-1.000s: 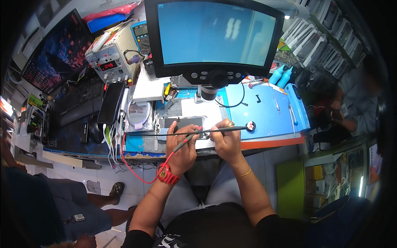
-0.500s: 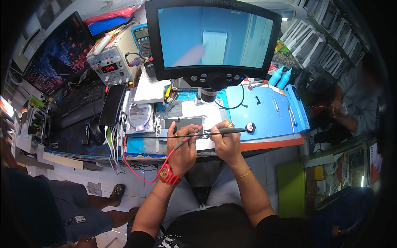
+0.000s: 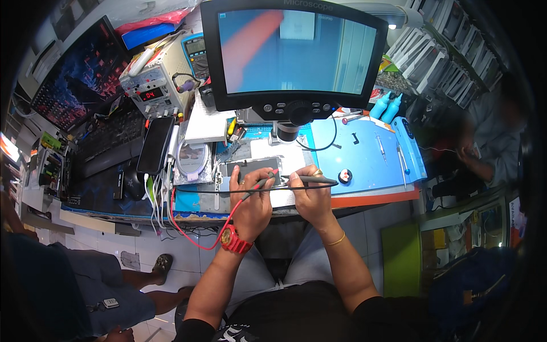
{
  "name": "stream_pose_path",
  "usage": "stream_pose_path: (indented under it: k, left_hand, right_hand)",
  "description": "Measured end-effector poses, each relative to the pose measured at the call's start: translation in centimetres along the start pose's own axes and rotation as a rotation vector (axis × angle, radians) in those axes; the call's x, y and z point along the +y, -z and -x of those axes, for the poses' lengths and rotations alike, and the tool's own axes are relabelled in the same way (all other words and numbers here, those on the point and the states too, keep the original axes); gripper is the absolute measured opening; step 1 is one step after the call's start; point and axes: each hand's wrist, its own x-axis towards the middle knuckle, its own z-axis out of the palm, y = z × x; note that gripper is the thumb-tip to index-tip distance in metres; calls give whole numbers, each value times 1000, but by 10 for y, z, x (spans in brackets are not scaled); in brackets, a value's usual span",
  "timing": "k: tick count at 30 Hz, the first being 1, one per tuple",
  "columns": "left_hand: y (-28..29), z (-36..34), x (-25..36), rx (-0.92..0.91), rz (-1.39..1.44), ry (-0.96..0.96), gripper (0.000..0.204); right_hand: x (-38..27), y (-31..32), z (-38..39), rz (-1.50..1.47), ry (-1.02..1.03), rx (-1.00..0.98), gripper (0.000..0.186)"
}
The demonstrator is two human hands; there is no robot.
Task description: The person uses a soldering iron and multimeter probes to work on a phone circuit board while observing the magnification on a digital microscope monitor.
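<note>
My left hand [image 3: 250, 206] pinches a red test probe [image 3: 263, 182], its tip pointing up and right above an opened phone [image 3: 259, 166]. In my right hand [image 3: 312, 200] is a black test probe [image 3: 320, 181], held almost level with its tip toward the left. Both hands hover at the near side of the phone, partly covering it. I cannot make out whether either tip touches it. The microscope lens [image 3: 286, 132] stands just beyond, below its screen [image 3: 299, 54], which shows a blurred finger and a pale rectangle on blue.
A power supply [image 3: 149, 91], a dark phone [image 3: 155, 145] and cables lie to the left. On the blue mat [image 3: 364, 159] are a small round black container [image 3: 345, 176] and thin tools. A person [image 3: 108, 285] stands at left; another sits at right.
On the microscope screen the finger and pale rectangle have shifted upward, and more of the finger shows. The black probe's rear end has dipped slightly. Both hands keep their grips.
</note>
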Motion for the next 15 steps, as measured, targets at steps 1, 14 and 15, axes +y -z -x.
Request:
stream_pose_path:
  k: [1, 14, 15]
  left_hand:
    - [-1, 0, -1, -1, -8, -5, 12]
    - [0, -3, 2, -2, 1, 19, 12]
    - [0, -4, 2, -3, -1, 16, 12]
  right_hand:
    - [1, 0, 0, -1, -6, 1, 12]
    - [5, -4, 1, -35, -14, 16, 10]
    - [5, -3, 1, -42, -19, 15, 10]
